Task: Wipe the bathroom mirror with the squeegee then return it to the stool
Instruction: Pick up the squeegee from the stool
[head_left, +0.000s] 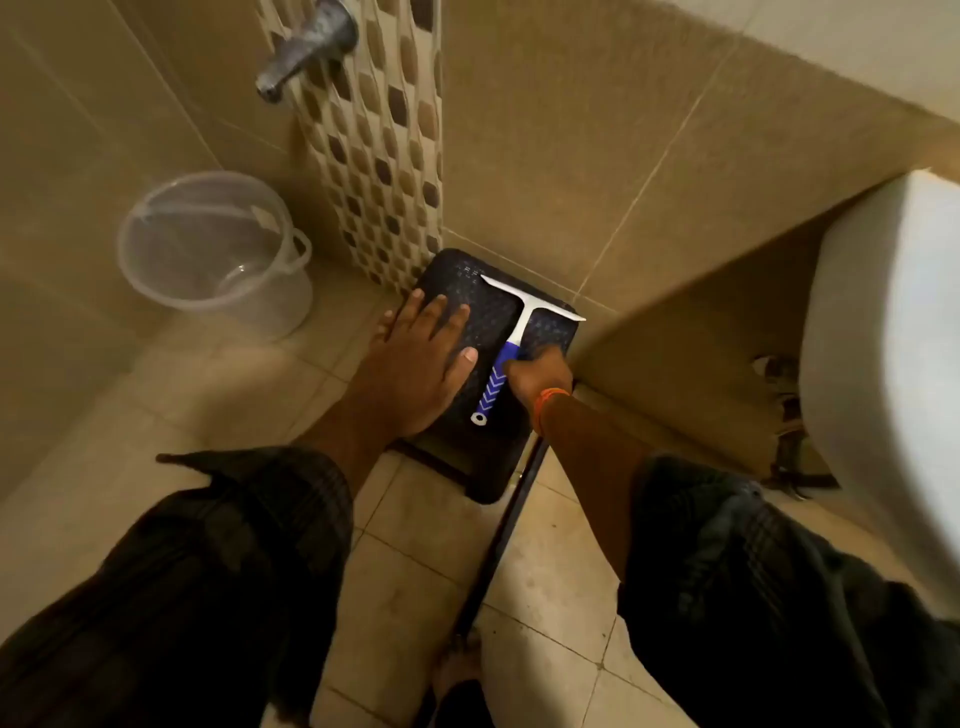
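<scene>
On the black textured plastic stool (467, 457) lies the white-bladed squeegee with a blue chevron handle (506, 358). The left hand (423, 364) rests flat, fingers spread, on the stool beside it; the right hand (537, 376) curls against the handle, though a firm grip cannot be told.

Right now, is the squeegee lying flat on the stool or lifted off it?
Lying flat. The squeegee rests on the stool, blade toward the wall. The right hand touches its handle; whether it grips, cannot tell.

One stool (467, 312); one squeegee (511, 343); one clear bucket (208, 249); one tap (306, 47); one basin (883, 338); two hands: left hand (421, 364), right hand (537, 376).
</scene>
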